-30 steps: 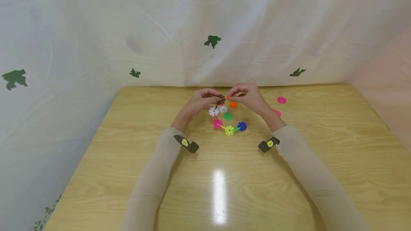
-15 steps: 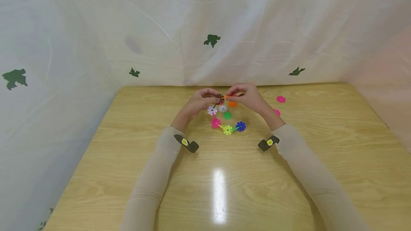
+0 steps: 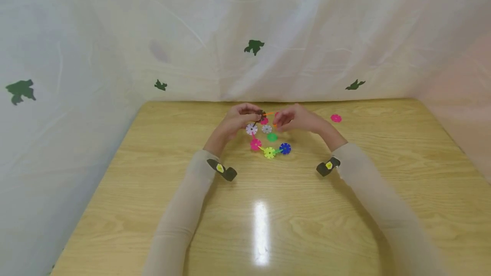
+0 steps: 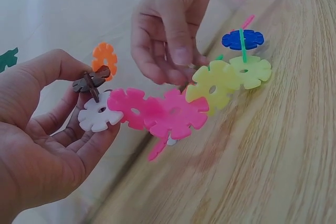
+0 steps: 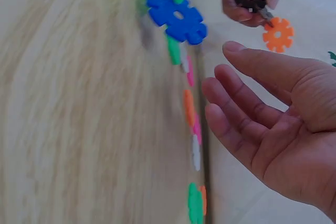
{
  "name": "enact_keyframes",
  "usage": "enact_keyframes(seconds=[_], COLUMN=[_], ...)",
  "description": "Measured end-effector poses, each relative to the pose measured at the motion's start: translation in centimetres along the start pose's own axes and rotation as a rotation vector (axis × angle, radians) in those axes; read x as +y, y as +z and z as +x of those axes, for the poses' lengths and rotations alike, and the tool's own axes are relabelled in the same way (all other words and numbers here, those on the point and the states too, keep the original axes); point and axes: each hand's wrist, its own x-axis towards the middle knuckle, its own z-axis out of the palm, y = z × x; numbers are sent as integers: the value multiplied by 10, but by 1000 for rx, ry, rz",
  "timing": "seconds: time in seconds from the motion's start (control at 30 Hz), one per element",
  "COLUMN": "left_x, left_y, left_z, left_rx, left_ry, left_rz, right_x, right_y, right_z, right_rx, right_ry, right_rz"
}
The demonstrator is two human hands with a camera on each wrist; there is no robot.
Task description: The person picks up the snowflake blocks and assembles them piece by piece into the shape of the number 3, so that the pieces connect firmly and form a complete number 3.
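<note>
My left hand [image 3: 239,120] pinches a brown flower-shaped plastic disc [image 4: 86,83] at one end of a chain of slotted discs. An orange disc [image 5: 279,34] sticks out beyond the brown one. From there the chain runs through a white disc [image 4: 100,114], pink discs [image 4: 176,113] and yellow discs [image 3: 270,152] to a blue disc [image 3: 285,148], with a green disc slotted into it. To the right of the orange disc, my right hand [image 3: 297,119] hovers with loosely bent fingers. Its palm holds nothing in the right wrist view [image 5: 279,129].
Loose discs lie on the wooden table [image 3: 153,182]: a green one [image 3: 272,137], a white one [image 3: 267,129] and a pink one [image 3: 336,118] farther right. Others are partly hidden behind the right hand. A white curtain [image 3: 184,46] hangs behind the table's back edge.
My right hand has let go of the orange disc and moved slightly right and nearer. The left hand keeps its hold, and the hanging chain has shifted a little left.
</note>
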Motion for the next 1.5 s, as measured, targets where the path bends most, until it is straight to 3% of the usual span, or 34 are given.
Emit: enact_keyframes(seconds=[0.17,0.43,1.07,1.27,1.5], left_x=[0,2,1,1,1], left_y=[-1,-2,-3,-1,0], left_z=[0,0,0,-1,-2], left_rx=[1,0,-2,2,21], left_ry=[7,26,12,11,1], left_rz=[1,3,-8,-20,-21], right_x=[9,9,6,7,6], right_y=[5,11,14,14,13], right_z=[4,10,14,13,6], right_rx=[-73,-102,-191,-180,-99], right_ry=[-34,-49,-18,0,35], right_rz=[-17,-104,-150,-171,-169])
